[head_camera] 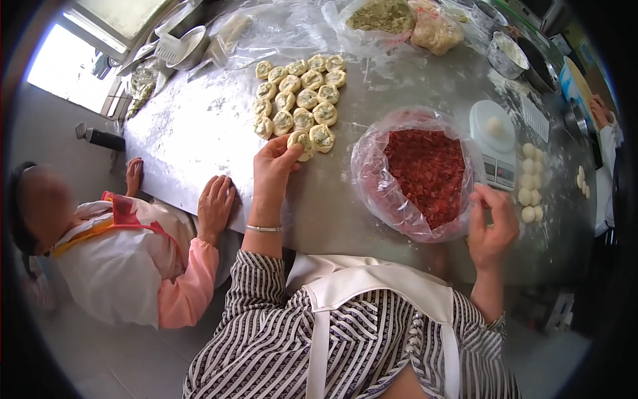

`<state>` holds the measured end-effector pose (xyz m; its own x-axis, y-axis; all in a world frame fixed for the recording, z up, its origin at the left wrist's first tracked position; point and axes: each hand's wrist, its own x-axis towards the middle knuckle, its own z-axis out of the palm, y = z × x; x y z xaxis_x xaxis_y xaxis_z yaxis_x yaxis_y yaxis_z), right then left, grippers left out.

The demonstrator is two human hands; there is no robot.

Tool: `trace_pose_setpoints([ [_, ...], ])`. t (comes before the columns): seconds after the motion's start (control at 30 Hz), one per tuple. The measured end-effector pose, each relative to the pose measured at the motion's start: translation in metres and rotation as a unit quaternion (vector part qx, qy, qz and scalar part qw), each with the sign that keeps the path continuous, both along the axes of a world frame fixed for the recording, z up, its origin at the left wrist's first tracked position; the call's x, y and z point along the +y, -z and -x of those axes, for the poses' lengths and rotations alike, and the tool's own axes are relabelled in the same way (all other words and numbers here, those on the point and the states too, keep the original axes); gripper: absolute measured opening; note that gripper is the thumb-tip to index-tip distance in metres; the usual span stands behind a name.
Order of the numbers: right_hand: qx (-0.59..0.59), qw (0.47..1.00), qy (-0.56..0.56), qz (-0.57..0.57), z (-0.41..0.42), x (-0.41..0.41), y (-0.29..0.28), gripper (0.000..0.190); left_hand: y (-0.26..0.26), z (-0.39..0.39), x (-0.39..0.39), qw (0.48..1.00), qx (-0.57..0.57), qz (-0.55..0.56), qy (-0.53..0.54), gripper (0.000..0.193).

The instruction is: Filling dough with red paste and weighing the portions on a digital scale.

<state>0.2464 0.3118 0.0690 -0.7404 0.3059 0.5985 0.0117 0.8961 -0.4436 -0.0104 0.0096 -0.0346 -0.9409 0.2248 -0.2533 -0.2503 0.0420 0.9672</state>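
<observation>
My left hand (275, 160) pinches a round, cupped piece of dough with pale green filling (300, 142) at the near end of several rows of similar filled dough pieces (307, 99). Another filled piece (322, 138) sits just right of it. At the right edge of a clear plastic bag (371, 194) hovers my right hand (493, 224), its thumb and forefinger near each other; whether anything is between them I cannot tell. The bag lies wide open around chopped dark red filling (423, 169).
A white scale (492, 124) with a dough ball (494, 125) stands beyond the bag, beside more dough balls (527, 165). A co-worker's hands (215, 207) rest at the table's left edge. Metal bowls (507, 55) and filling bags (381, 17) stand at the back; another person's hand (600, 110) is far right.
</observation>
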Motion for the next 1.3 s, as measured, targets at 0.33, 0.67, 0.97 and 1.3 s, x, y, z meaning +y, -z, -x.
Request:
trace_pose_setpoints([
  [0.33, -0.085, 0.991, -0.077, -0.064, 0.03, -0.005, 0.0, 0.026, -0.075, -0.034, 0.011, 0.945, -0.063, -0.289, 0.141, 0.033],
  [0.67, -0.227, 0.97, -0.087, -0.014, 0.052, 0.001, 0.007, 0.031, -0.112, -0.066, 0.096, 0.931, -0.063, -0.249, 0.26, 0.041],
  [0.97, -0.185, 0.978, -0.091, 0.031, 0.042, 0.006, 0.005, 0.027, -0.09, -0.057, 0.141, 0.664, 0.604, 0.136, 0.418, 0.035],
  [1.3, -0.193, 0.979, -0.062, -0.007, 0.042, -0.001, -0.004, 0.023, -0.126, -0.039, 0.158, 0.774, 0.421, 0.188, 0.434, 0.025],
])
